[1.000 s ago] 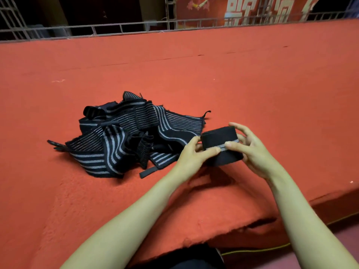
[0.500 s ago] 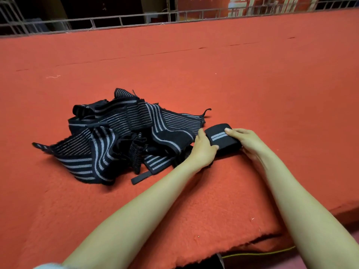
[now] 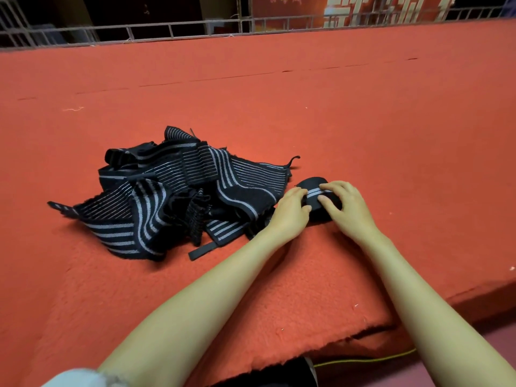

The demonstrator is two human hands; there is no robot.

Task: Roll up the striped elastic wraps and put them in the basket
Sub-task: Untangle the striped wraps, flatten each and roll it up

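Note:
A rolled black wrap with a grey stripe (image 3: 312, 188) lies on the red felt surface (image 3: 363, 121), just right of a loose pile of black-and-grey striped elastic wraps (image 3: 173, 196). My left hand (image 3: 290, 212) grips the roll's left end with curled fingers. My right hand (image 3: 346, 206) lies over its right side, fingers curled on top of it. Most of the roll is hidden under both hands. No basket is in view.
The felt's frayed front edge (image 3: 349, 335) runs close to my body at lower right, with a yellow cord (image 3: 371, 358) below it. A metal railing (image 3: 195, 26) runs along the far edge.
The roll came down from being held above the surface onto the felt. Both hands closed further over it, the right hand now on top.

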